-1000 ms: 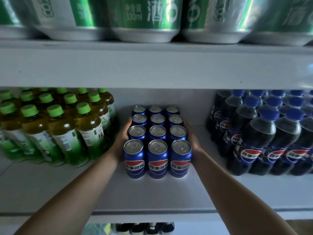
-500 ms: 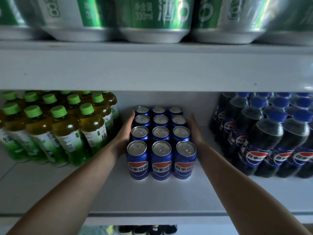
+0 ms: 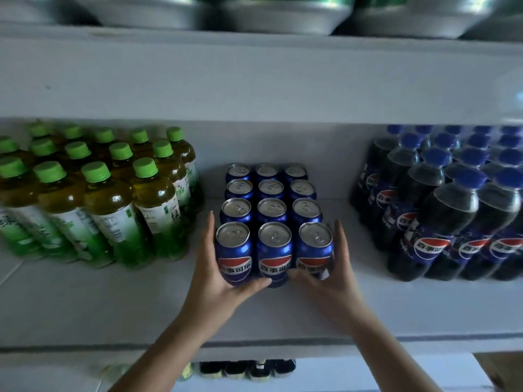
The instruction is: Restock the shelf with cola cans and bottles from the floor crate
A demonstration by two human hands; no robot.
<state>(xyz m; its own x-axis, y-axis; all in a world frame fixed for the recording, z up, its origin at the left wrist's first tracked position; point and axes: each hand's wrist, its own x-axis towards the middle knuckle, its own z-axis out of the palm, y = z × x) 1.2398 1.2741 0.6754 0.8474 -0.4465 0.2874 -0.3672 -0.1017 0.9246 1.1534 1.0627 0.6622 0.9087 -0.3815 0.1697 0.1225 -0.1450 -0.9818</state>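
Now: twelve cola cans (image 3: pixel 273 206) blocked at shelf (image 3: pixel 85 306) centre, tea bottles (image 3: pixel 113 210) at 9 o'clock, cola bottles (image 3: pixel 438 219) at 3 o'clock. Flanking the front row: left hand (image 3: pixel 218 275) and right hand (image 3: pixel 336 278), fingers straight, pressed together against outer cans, thumbs across the fronts.

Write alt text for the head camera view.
A left hand and a right hand press the front corners of a block of twelve blue cola cans on a white shelf, between green-capped bottles and blue-capped cola bottles.
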